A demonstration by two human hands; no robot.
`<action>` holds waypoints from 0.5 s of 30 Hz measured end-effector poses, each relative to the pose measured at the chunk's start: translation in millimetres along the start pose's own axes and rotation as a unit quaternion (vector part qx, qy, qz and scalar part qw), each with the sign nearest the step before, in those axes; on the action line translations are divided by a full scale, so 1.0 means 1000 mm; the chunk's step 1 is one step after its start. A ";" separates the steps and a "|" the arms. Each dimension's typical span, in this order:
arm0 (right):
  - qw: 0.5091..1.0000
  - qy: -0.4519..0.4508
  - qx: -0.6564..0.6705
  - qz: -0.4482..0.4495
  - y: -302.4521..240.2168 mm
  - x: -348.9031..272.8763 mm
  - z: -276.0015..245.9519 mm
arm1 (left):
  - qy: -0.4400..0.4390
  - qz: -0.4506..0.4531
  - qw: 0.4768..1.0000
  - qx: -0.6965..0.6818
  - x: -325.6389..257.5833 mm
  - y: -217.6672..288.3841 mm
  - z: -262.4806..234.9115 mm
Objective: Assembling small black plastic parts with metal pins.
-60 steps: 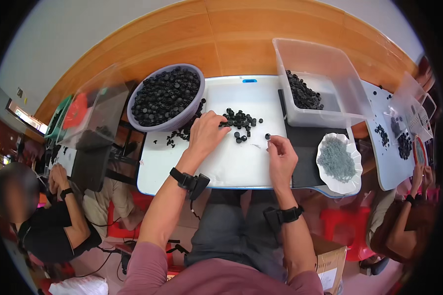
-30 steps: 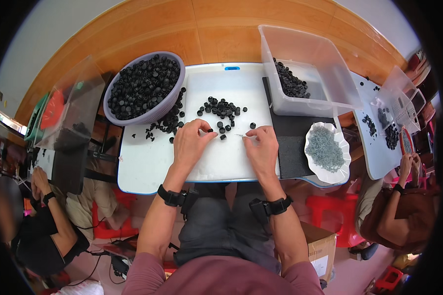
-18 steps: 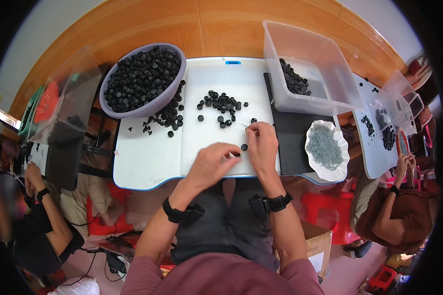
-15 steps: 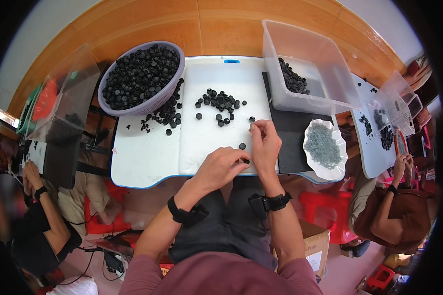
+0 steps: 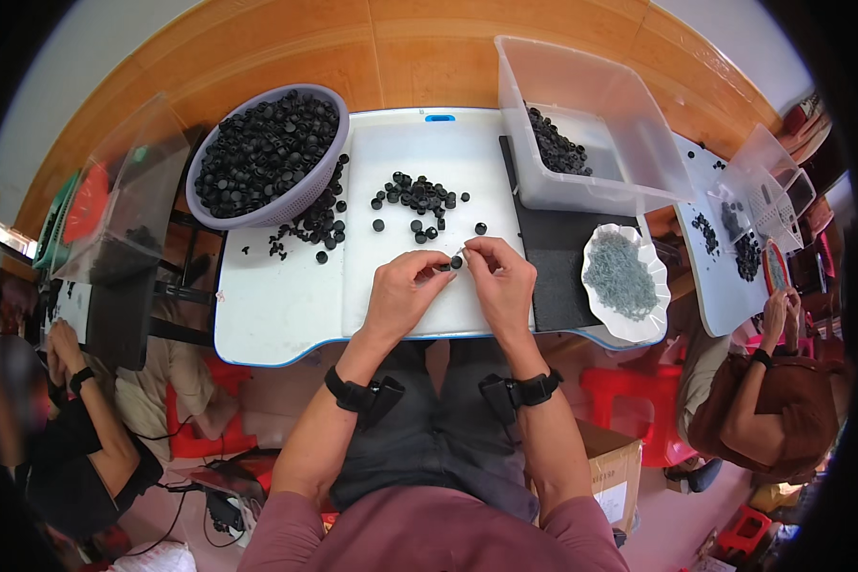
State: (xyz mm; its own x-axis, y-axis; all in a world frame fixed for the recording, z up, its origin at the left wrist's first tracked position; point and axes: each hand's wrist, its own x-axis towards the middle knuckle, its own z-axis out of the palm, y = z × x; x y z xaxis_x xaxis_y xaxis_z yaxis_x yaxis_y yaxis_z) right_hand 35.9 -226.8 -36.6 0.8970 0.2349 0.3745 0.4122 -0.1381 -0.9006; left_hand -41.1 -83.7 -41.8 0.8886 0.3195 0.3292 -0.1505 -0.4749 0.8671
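Fingers [image 5: 477, 251] of both your hands meet around a small black piece [image 5: 457, 262] at the middle of the frame, over the white table [image 5: 281, 300]. Your left hand [image 5: 402, 289] has thumb and forefinger pinched on it; your right hand [image 5: 505, 285] bends into a narrow pinch at its other side, though whether those tips grip anything I cannot tell. You hold the hands face to face, probably so that one steadies the piece against the other. It shows a round outline toward you; at this size (mostly fingertips, frankly) neither a long axis nor a clear pointing direction can be read.

Right of your hands, a scalloped white dish [image 5: 643, 332] bears grey-green bits [image 5: 622, 276], likely set there for your right hand's reach. Just beyond your fingers sits one loose black piece [image 5: 480, 229], then a scattered cluster [image 5: 424, 194], presumably spread out for easy picking. Farther off, a purple-grey basket [image 5: 296, 203] heaped with black pieces stands upper left, and a clear bin [image 5: 601, 195], partly filled, upper right.
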 end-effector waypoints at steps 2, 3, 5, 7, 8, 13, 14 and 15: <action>1.000 0.002 -0.013 0.013 0.001 0.000 0.000 | 0.005 -0.013 1.000 -0.001 0.001 0.003 0.000; 1.000 0.002 -0.013 0.014 0.001 0.000 0.000 | 0.010 -0.026 1.000 0.000 0.000 0.005 -0.001; 1.000 -0.021 0.003 0.000 -0.001 -0.001 0.000 | 0.012 -0.028 1.000 0.006 0.005 0.007 -0.002; 1.000 -0.028 0.005 -0.014 -0.001 -0.001 0.001 | 0.016 -0.029 0.999 0.011 0.008 0.007 -0.002; 0.999 -0.033 0.007 -0.027 -0.001 -0.001 0.001 | 0.011 -0.025 0.999 0.018 0.007 0.005 -0.001; 0.998 -0.060 -0.006 -0.036 0.000 -0.003 0.002 | 0.003 -0.021 1.000 0.019 0.007 0.003 -0.001; 0.997 -0.066 -0.009 -0.036 -0.001 -0.003 0.002 | 0.008 -0.017 1.000 0.012 0.006 0.002 0.000; 0.997 -0.067 -0.009 -0.035 -0.001 -0.003 0.002 | 0.014 -0.011 1.000 0.004 0.007 0.001 0.000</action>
State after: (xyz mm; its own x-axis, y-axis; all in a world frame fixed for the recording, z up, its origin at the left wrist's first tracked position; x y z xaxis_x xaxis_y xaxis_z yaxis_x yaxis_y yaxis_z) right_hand 32.7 -225.9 -37.3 0.8366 0.3707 0.4033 0.4777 -0.1334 -0.8684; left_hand -35.1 -82.3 -38.3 0.8792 0.3529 0.3201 -0.1269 -0.4740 0.8713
